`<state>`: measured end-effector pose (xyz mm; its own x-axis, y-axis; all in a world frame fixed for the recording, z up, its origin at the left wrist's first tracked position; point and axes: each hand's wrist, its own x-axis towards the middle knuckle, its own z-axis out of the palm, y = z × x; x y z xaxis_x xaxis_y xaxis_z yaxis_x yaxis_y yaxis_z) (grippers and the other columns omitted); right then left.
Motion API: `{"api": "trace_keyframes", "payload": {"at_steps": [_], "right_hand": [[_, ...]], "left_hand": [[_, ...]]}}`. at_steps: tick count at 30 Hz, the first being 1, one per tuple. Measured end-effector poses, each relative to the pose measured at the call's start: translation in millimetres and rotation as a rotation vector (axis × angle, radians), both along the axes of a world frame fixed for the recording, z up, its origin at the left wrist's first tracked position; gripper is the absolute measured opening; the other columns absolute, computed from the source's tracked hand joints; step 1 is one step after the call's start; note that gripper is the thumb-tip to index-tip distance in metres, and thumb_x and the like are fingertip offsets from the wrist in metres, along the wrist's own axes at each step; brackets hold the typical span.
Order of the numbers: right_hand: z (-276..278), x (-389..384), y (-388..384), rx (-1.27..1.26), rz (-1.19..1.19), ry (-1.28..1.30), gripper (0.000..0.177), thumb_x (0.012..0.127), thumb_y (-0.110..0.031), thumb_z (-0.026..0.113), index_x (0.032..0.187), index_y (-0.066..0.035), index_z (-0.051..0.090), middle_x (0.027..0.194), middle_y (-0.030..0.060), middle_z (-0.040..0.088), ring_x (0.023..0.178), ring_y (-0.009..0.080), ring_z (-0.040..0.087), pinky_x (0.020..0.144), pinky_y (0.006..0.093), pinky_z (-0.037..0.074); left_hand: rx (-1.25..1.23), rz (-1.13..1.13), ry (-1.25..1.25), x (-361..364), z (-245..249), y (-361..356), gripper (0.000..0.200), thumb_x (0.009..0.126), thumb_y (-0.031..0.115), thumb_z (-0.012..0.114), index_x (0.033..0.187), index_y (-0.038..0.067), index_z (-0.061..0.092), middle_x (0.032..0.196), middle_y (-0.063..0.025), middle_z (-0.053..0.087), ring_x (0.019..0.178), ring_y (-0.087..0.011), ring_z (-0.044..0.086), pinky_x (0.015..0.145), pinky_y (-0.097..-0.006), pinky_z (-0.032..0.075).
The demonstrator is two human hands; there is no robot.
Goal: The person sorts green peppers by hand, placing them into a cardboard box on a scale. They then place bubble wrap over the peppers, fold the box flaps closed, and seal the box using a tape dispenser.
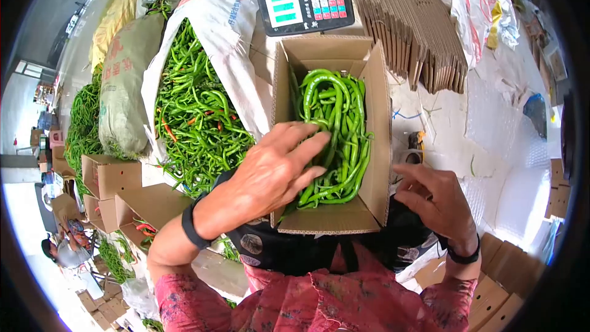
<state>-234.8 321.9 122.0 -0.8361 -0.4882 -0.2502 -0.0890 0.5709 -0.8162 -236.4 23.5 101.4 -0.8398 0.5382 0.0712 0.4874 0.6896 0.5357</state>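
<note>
A cardboard box (380,147) with raised flaps stands in front of me, partly filled with long green chili peppers (344,166). My left hand (276,169) reaches over the box's left wall. Its fingers are apart and bent down onto the peppers; no pepper shows gripped in them, though the fingertips are partly hidden. My right hand (436,203) is just outside the right wall, fingers loosely curved and apart, with nothing visible in it. Behind the box is a digital scale display (305,5) with lit green readouts.
To the left, an open white sack (224,21) spills green peppers, a few red. Fuller sacks (130,80) and open cardboard boxes (150,206) lie beyond it. Flattened cardboard (409,21) is stacked at the back right, near bubble wrap (501,117). A person (69,251) is at far left.
</note>
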Motion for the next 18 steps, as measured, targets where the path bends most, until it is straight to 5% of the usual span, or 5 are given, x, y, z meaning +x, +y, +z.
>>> {"api": "trace_keyframes", "payload": {"at_steps": [9,11,15,17,18], "right_hand": [[4,-45,-45,-0.004,0.169,-0.090,0.033,0.086,-0.014,0.069,0.115,0.000,0.061,0.096,0.0115,0.067,0.067,0.0190,0.063,0.064,0.0293,0.051],[-7,-68,-76,-0.143,0.204,0.036,0.032,0.088,-0.017,0.065,0.115,0.000,0.060,0.105,0.0151,0.065,0.079,0.0253,0.064,0.074,0.0343,0.051],[-53,-136,-152,0.029,0.225,0.019,0.039,0.088,-0.021,0.058,0.118,0.003,0.057,0.111,0.0240,0.062,0.103,0.0387,0.060,0.091,0.0435,0.046],[-74,-166,-187,0.230,0.211,0.003,0.040,0.086,-0.019,0.055,0.118,0.007,0.055,0.115,0.0276,0.059,0.104,0.0391,0.060,0.090,0.0434,0.048],[-91,-178,-197,0.260,0.143,-0.089,0.041,0.090,-0.020,0.055,0.122,0.006,0.053,0.116,0.0229,0.059,0.095,0.0309,0.063,0.079,0.0392,0.051]], "left_hand": [[0.081,0.205,-0.028,29,-16,-39,0.043,0.081,0.010,0.071,0.119,-0.004,0.057,0.118,-0.0228,0.057,0.109,-0.0408,0.054,0.093,-0.0451,0.047],[0.052,0.171,-0.004,31,-18,-37,0.044,0.079,0.011,0.071,0.119,-0.002,0.058,0.122,-0.0217,0.054,0.113,-0.0417,0.052,0.095,-0.0456,0.046],[0.105,0.150,-0.009,38,-16,-48,0.044,0.079,0.010,0.070,0.120,-0.002,0.058,0.122,-0.0210,0.055,0.112,-0.0394,0.053,0.095,-0.0449,0.046],[0.125,0.208,-0.025,44,-16,-57,0.042,0.079,0.008,0.070,0.118,-0.002,0.059,0.119,-0.0206,0.057,0.109,-0.0388,0.055,0.093,-0.0449,0.047],[0.134,0.210,-0.016,49,-20,-63,0.042,0.079,0.008,0.070,0.118,-0.002,0.059,0.119,-0.0206,0.057,0.109,-0.0388,0.055,0.093,-0.0449,0.047]]}}
